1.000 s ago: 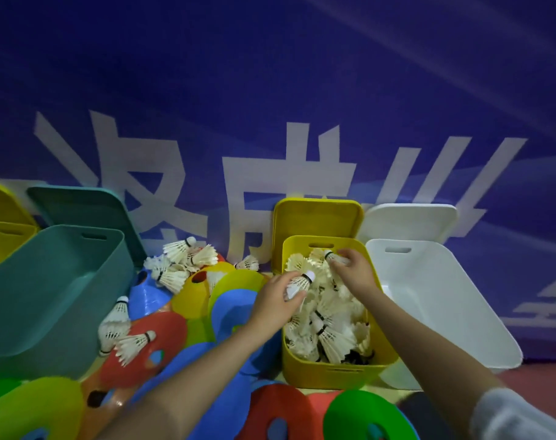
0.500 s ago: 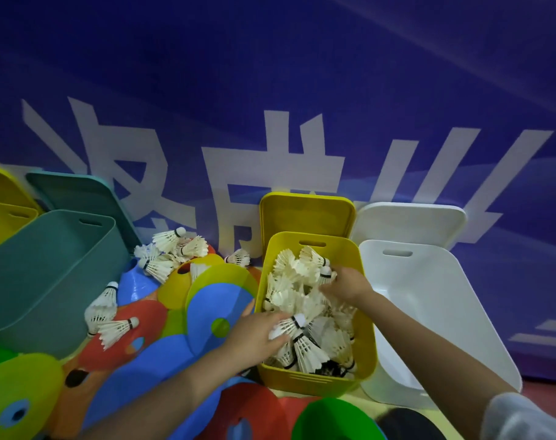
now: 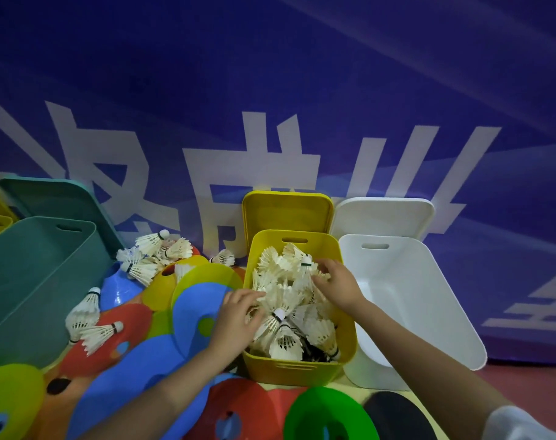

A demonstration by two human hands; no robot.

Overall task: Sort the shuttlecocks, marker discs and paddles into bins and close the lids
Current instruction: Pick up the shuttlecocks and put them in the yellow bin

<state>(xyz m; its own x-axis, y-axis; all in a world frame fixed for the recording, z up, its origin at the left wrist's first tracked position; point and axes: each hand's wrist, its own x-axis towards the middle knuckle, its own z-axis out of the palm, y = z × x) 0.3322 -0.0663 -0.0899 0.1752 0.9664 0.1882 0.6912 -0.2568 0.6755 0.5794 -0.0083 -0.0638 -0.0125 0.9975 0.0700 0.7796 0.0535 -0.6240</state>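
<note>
Head view. A yellow rectangular plastic bin stands at centre, its matching yellow lid propped upright behind it against a blue banner with white characters. The bin is heaped with white feathered shuttlecocks.

The left hand reaches over the bin's left rim, palm down; its fingers are slightly spread and gently bent, their tips resting on the feathers at the left side of the heap. Whether they pinch any single shuttlecock cannot be told. One shuttlecock with a white cork tip lies just beside the heel of this hand, touching the pile.

The right hand lies on the heap's far right part, palm down, fingers bent and pointing left, pressing into the feathers. A shuttlecock with a dark band below its cork stands just beyond the fingertips; a grip on it cannot be confirmed.

To the right, touching the yellow bin, is a white plastic bin with its white lid upright behind. To the left stands a teal plastic bin.

Between the teal and yellow bins lie overlapping coloured marker discs in blue, red, yellow and green, with loose shuttlecocks on the discs. A black rounded paddle edge shows at the lower right.
</note>
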